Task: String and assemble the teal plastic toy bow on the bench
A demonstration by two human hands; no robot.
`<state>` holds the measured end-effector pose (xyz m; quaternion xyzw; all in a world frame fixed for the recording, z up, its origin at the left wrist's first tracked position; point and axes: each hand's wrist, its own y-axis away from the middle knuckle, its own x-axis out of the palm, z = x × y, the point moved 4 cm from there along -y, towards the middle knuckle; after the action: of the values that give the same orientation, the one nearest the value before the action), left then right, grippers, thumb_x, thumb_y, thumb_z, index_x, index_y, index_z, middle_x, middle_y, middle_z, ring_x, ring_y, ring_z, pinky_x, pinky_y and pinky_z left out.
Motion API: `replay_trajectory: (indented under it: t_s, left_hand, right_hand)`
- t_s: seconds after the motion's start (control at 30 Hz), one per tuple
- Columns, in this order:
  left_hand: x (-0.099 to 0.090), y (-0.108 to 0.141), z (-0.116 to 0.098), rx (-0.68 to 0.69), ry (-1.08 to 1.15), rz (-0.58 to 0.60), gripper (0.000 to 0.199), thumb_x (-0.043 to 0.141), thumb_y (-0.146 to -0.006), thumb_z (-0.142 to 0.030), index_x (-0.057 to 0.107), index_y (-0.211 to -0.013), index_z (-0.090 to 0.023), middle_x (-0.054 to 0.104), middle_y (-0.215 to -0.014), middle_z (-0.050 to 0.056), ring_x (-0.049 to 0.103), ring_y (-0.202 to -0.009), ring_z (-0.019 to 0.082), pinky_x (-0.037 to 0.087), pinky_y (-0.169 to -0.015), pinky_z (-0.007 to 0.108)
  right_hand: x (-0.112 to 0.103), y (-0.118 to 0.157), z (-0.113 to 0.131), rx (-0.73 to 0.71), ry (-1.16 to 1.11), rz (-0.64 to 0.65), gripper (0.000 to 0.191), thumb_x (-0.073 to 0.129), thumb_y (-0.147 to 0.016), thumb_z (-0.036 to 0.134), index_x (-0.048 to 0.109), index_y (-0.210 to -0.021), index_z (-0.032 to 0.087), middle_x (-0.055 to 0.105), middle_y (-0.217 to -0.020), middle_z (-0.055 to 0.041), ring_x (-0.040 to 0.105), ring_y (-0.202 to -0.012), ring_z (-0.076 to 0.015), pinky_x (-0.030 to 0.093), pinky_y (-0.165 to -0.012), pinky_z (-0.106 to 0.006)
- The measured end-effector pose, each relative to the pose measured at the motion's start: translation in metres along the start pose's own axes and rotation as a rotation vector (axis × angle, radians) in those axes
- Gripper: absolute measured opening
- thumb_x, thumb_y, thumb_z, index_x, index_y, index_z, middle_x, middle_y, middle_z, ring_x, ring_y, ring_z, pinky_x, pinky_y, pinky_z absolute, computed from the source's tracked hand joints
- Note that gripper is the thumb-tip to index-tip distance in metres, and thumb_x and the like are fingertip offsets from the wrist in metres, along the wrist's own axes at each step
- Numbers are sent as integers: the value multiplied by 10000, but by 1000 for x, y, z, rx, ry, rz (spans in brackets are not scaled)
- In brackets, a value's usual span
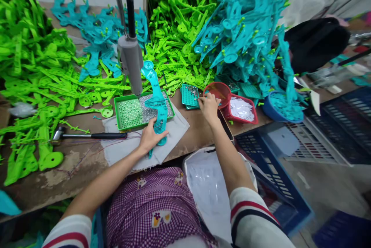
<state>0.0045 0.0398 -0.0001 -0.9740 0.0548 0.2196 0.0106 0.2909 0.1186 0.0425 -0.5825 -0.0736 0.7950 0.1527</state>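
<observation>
My left hand [151, 136] is closed around the lower end of a long blue plastic part [158, 99], which leans across a green tray [129, 127] of small silvery pieces, likely screws. Under both lies a white cloth [175, 132]. My right hand [209, 106] is pinched, its fingertips at the edge of a small teal tray [189, 95] with little metal pieces. What it holds, if anything, is too small to make out. Beside that hand stand a red round bowl [222, 91] and a red basket [255, 118] filled with white pieces [241, 109].
A grey powered driver [131, 62] hangs above the green tray. A hammer [89, 135] lies at left. Lime-green parts [34, 58] heap along the left and back, blue parts [240, 27] at back right. A blue bowl [271, 112] and dark blue crates [275, 166] are at right.
</observation>
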Motion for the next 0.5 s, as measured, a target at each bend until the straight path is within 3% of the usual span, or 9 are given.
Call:
replay_trajectory:
  t_s: [0.2, 0.3, 0.4, 0.5]
  left_hand:
    - [0, 0, 1, -20, -5, 4, 622, 817, -648, -346, 537, -1181, -189, 709, -1070, 64, 679, -971, 260, 515, -877, 384]
    - [0, 0, 0, -24, -2, 5, 627, 816, -647, -348, 536, -1185, -190, 710, -1078, 69, 679, -976, 263, 519, -868, 384]
    - [0, 1, -1, -12, 10, 6, 612, 808, -651, -332, 540, -1184, -195, 710, -1089, 64, 684, -968, 254, 524, -860, 371]
    - [0, 1, -3, 0, 28, 7, 575, 781, -671, -308, 544, -1185, -206, 714, -1078, 45, 689, -952, 239, 531, -840, 347]
  right_hand:
    - [2, -7, -8, 81, -43, 45, 204, 613, -877, 277, 707, -788, 120, 577, -951, -102, 430, -928, -211, 223, -790, -399]
    - [-3, 5, 5, 84, -95, -36, 193, 646, -851, 284, 703, -754, 127, 591, -898, -89, 483, -900, -212, 263, -795, -393]
    - [-3, 41, 50, -159, -183, -178, 181, 631, -872, 321, 709, -793, 179, 620, -918, -71, 539, -892, -205, 324, -827, -378]
    - [17, 84, 104, -477, -204, -139, 148, 611, -899, 318, 728, -872, 231, 653, -922, -52, 580, -877, -181, 336, -855, -363]
